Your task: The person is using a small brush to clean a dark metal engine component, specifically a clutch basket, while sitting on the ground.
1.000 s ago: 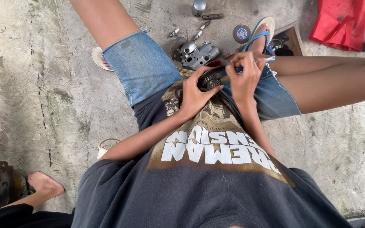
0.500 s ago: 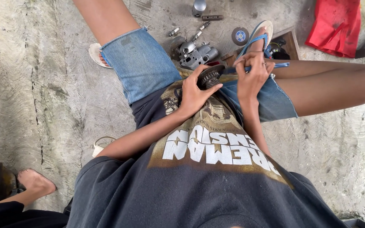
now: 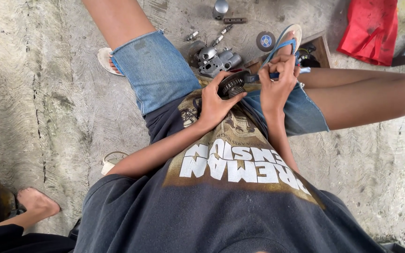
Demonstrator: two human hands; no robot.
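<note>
I sit low on a concrete floor and look down past my dark printed shirt. My left hand [image 3: 215, 102] grips a round dark metal gear part [image 3: 233, 84] held over my lap, its teeth showing between thumb and fingers. My right hand [image 3: 277, 83] is closed on a small blue-handled tool [image 3: 273, 75] whose tip meets the gear part. Both hands sit between my knees in denim shorts.
On the floor ahead lie a grey metal engine casing [image 3: 216, 60], loose bolts [image 3: 226, 29], a metal cylinder [image 3: 220, 8], a round disc [image 3: 265, 40], a wooden tray [image 3: 322, 46], a blue-strapped sandal [image 3: 284, 40] and a red cloth [image 3: 371, 30]. Another person's bare foot [image 3: 36, 202] rests at lower left.
Both hands stay on the gear part and tool with only slight shifts of the fingers. The view has drifted a little.
</note>
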